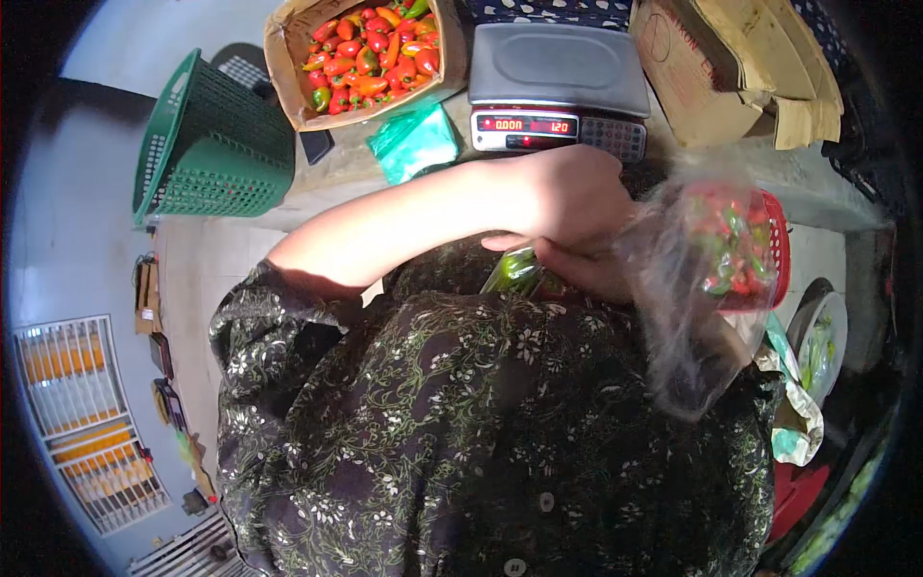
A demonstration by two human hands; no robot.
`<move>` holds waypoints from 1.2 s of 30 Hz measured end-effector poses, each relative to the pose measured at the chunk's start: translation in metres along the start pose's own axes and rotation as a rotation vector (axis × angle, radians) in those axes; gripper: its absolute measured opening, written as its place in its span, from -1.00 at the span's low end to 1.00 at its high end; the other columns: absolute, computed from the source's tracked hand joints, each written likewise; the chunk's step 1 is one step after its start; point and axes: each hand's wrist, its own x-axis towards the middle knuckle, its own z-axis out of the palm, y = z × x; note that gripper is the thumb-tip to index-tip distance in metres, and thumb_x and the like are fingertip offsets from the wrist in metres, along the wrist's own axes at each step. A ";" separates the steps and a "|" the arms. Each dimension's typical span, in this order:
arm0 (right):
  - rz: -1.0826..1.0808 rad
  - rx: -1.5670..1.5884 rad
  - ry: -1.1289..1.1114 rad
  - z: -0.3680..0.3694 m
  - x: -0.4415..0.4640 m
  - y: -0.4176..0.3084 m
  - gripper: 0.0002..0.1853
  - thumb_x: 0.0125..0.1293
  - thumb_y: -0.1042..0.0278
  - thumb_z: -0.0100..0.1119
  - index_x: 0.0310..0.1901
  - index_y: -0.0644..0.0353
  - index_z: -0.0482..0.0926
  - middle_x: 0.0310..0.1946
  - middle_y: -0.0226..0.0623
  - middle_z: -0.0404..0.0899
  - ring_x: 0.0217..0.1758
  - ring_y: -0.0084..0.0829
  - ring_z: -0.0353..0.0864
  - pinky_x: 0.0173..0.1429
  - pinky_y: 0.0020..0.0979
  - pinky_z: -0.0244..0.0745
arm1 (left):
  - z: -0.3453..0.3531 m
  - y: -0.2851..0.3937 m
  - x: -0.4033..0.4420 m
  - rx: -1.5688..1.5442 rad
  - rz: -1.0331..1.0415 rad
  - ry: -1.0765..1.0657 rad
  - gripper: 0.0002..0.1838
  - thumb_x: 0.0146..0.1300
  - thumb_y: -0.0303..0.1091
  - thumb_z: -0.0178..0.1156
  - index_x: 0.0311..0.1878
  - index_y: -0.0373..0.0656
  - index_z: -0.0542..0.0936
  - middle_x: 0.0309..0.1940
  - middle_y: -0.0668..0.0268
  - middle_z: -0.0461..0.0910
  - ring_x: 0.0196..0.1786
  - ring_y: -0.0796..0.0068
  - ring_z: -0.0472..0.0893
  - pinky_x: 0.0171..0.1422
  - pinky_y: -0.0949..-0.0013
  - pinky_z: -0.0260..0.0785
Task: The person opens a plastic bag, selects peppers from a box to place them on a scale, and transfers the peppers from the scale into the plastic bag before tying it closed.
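Observation:
My left hand (577, 197) reaches across in front of my chest, its fingers curled closed at the gathered film of a clear plastic bag (678, 317). The loose film spreads out to the right and is slightly blurred. Just below, my right hand (586, 271) is closed around bagged green peppers (519, 272), which show through clear film at its left side. My left hand and the film partly hide the right fingers and forearm. Whether the loose film and the film around the peppers are one bag, I cannot tell.
Ahead stands a digital scale (558, 72). Left of it are a cardboard box (286, 72) of red and green peppers, green plastic bags (413, 142) and a green basket (226, 144). Rightward are a torn carton (697, 87), a red basket (781, 250) with peppers and a plate (835, 337).

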 end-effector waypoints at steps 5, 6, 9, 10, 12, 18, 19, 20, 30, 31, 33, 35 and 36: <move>0.093 0.492 0.136 0.033 0.016 0.040 -0.42 0.50 -0.05 -0.36 0.10 0.25 0.54 0.00 -0.23 0.58 0.08 -0.50 0.45 0.30 -0.43 0.21 | -0.002 -0.012 0.025 -0.058 0.237 0.387 -0.80 0.15 -0.28 0.13 -0.22 -0.18 0.51 -0.44 0.16 0.61 -0.36 0.12 0.63 -0.26 0.15 0.46; 0.101 0.508 0.195 0.035 0.016 0.045 -0.44 0.50 -0.03 -0.35 0.06 0.24 0.56 0.00 -0.21 0.59 0.11 -0.44 0.45 0.32 -0.39 0.18 | 0.001 -0.021 0.029 -0.224 0.257 0.499 -0.78 0.18 -0.25 0.14 -0.21 -0.19 0.51 -0.41 0.17 0.62 -0.33 0.17 0.64 -0.23 0.17 0.46; 0.128 0.393 0.382 0.024 0.014 0.038 -0.46 0.51 0.02 -0.36 -0.02 0.22 0.61 -0.01 -0.17 0.59 0.13 -0.29 0.49 0.33 -0.32 0.20 | 0.008 -0.058 0.003 -0.835 -0.258 0.255 -0.63 0.36 -0.03 -0.01 0.02 -0.09 0.50 -0.21 0.19 0.58 -0.21 0.42 0.59 -0.12 0.33 0.46; 0.122 0.401 0.434 0.020 0.012 0.038 -0.47 0.51 0.03 -0.36 -0.02 0.22 0.61 -0.01 -0.16 0.60 0.11 -0.28 0.50 0.31 -0.31 0.23 | 0.012 -0.055 -0.009 -1.083 -0.430 0.222 -0.57 0.38 0.04 -0.06 0.09 -0.08 0.47 -0.21 0.22 0.56 -0.29 0.46 0.57 -0.21 0.37 0.45; 0.113 0.422 0.546 0.011 0.007 0.044 -0.48 0.52 0.05 -0.36 -0.01 0.22 0.60 -0.02 -0.15 0.60 0.08 -0.26 0.53 0.26 -0.31 0.27 | 0.037 -0.060 -0.038 -1.602 -0.549 0.173 -0.41 0.36 0.21 -0.17 0.17 -0.05 0.42 -0.25 0.25 0.57 -0.40 0.51 0.56 -0.36 0.46 0.44; -0.094 0.123 0.697 -0.003 0.024 0.048 -0.56 0.50 0.17 -0.30 -0.01 0.20 0.61 -0.07 -0.15 0.61 0.04 -0.28 0.54 0.22 -0.38 0.30 | 0.067 -0.042 -0.066 -1.490 -0.177 -0.187 -0.34 0.31 0.25 -0.07 0.33 0.03 0.25 0.14 0.03 0.47 -0.02 0.39 0.61 -0.11 0.43 0.54; -0.170 0.082 0.746 -0.002 0.030 0.047 -0.57 0.49 0.19 -0.30 -0.01 0.19 0.61 -0.07 -0.16 0.61 0.05 -0.29 0.54 0.22 -0.40 0.29 | 0.083 -0.055 -0.062 -1.832 0.067 -0.216 -0.39 0.33 0.05 0.05 0.36 0.03 0.21 0.19 0.08 0.43 0.09 0.37 0.55 -0.03 0.35 0.52; -0.243 0.039 0.798 -0.003 0.033 0.046 -0.57 0.48 0.21 -0.30 0.00 0.18 0.61 -0.07 -0.17 0.61 0.06 -0.30 0.53 0.23 -0.42 0.28 | 0.081 -0.049 -0.065 -1.896 0.041 -0.008 -0.37 0.32 -0.01 0.08 0.38 0.00 0.18 0.23 0.09 0.38 0.15 0.37 0.50 0.03 0.32 0.50; -0.042 0.708 0.851 0.002 0.038 0.047 -0.50 0.45 0.17 -0.38 0.13 0.34 0.47 0.06 -0.19 0.53 0.09 -0.42 0.49 0.27 -0.39 0.29 | 0.060 -0.008 -0.039 -0.337 -0.165 1.259 -0.17 -0.08 -0.51 0.31 0.32 -0.31 0.17 0.13 0.13 0.38 0.24 0.17 0.33 0.35 0.21 0.13; -0.045 0.673 0.795 0.005 0.033 0.054 -0.50 0.45 0.17 -0.39 0.13 0.34 0.47 0.05 -0.20 0.54 0.07 -0.41 0.50 0.26 -0.39 0.30 | 0.053 -0.017 -0.054 0.101 -0.066 0.985 -0.20 -0.20 -0.51 0.32 0.24 -0.27 0.28 0.07 0.09 0.40 0.18 0.12 0.36 0.29 0.12 0.14; 0.010 1.134 0.725 0.007 0.032 0.081 -0.51 0.44 0.16 -0.35 0.11 0.33 0.49 0.01 -0.22 0.56 0.04 -0.41 0.52 0.23 -0.40 0.32 | 0.047 -0.024 -0.062 0.208 0.066 0.879 -0.18 -0.26 -0.46 0.33 0.22 -0.24 0.31 0.07 0.10 0.40 0.17 0.08 0.35 0.27 0.11 0.14; 0.005 1.299 0.686 0.006 0.031 0.087 -0.49 0.44 0.10 -0.30 0.13 0.35 0.46 0.03 -0.21 0.54 0.07 -0.39 0.50 0.26 -0.37 0.32 | 0.049 -0.022 -0.066 0.117 0.085 0.896 -0.15 -0.26 -0.39 0.36 0.24 -0.17 0.30 0.06 0.17 0.42 0.19 0.09 0.34 0.27 0.06 0.12; -0.030 1.235 0.698 0.004 0.030 0.083 -0.45 0.44 0.04 -0.26 0.17 0.37 0.41 0.08 -0.19 0.51 0.13 -0.38 0.46 0.29 -0.34 0.29 | 0.059 -0.015 -0.063 -0.120 -0.104 1.062 -0.25 0.00 -0.29 0.34 0.29 -0.13 0.26 0.12 0.21 0.42 0.22 0.15 0.34 0.29 0.09 0.15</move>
